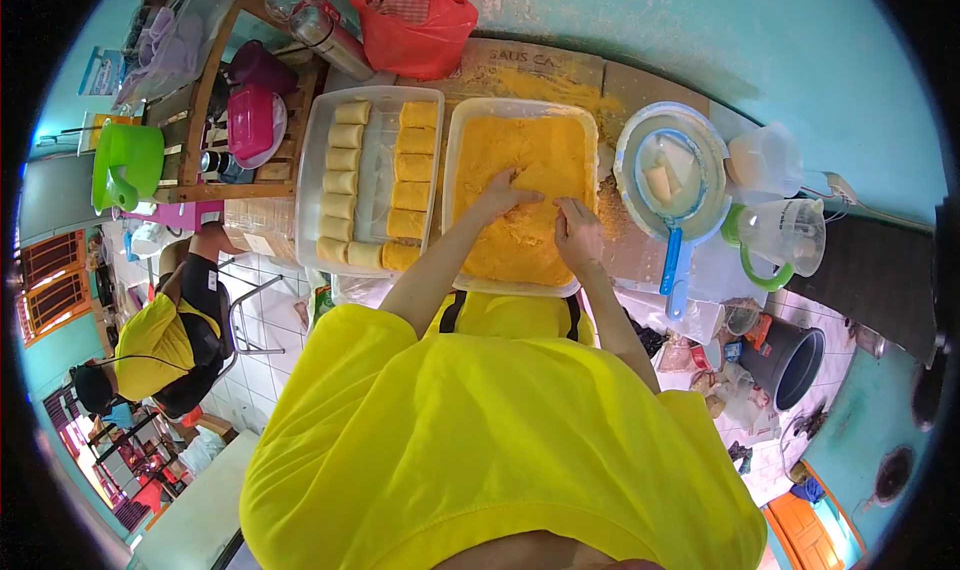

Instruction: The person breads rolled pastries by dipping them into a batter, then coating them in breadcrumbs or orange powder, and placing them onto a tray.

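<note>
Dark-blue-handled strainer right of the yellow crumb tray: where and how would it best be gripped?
Probably by its dark blue handle, from the wearer's side, with the right hand: the long, narrow handle sticks out that way. A grip across it seems safest, clear of the paler blue handle beside it; lift level, as pale pieces appear to sit inside.

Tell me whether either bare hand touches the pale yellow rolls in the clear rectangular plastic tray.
No, the left hand and right hand are over the orange crumbs in a translucent plastic tub beside the tray.
</note>
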`<state>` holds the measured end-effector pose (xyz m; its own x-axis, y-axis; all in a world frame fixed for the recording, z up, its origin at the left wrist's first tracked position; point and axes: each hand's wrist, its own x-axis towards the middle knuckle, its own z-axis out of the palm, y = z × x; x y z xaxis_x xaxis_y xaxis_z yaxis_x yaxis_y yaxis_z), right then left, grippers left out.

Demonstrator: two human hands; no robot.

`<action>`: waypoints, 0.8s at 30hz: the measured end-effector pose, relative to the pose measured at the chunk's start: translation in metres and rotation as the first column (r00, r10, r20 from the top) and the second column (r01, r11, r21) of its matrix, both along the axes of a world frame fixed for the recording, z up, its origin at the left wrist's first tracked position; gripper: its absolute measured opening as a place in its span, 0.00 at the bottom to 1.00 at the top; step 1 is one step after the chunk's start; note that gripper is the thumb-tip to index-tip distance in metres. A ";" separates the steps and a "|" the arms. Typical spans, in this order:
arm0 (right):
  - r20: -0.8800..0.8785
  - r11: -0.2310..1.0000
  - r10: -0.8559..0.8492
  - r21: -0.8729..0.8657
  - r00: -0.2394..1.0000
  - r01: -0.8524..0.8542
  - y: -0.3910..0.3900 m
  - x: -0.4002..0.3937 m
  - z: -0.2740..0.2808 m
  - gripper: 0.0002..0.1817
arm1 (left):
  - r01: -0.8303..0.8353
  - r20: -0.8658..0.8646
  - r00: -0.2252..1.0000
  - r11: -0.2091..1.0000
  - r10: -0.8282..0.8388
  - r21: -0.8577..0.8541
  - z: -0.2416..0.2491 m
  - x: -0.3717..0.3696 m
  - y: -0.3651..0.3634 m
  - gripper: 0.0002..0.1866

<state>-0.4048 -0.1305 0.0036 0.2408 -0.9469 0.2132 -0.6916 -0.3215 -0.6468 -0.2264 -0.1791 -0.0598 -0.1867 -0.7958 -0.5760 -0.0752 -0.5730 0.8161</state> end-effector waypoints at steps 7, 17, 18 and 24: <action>-0.026 1.000 0.004 -0.002 1.000 -0.004 0.000 0.001 0.001 0.12 | 0.175 0.517 0.850 0.980 -0.101 -0.097 0.007 -0.007 0.002 0.44; -0.056 1.000 -0.005 0.008 0.998 0.005 0.001 0.001 -0.004 0.11 | 0.311 0.360 0.887 0.950 -0.287 -0.008 -0.015 0.008 -0.025 0.38; -0.059 1.000 -0.007 0.013 0.998 0.008 0.000 0.002 -0.004 0.11 | 0.347 0.204 0.917 0.938 -0.344 0.020 -0.013 0.011 -0.030 0.36; -0.085 0.999 0.014 0.033 0.996 -0.012 0.001 0.000 -0.001 0.12 | 0.244 0.306 0.945 0.865 -0.112 -0.438 0.001 0.009 -0.006 0.33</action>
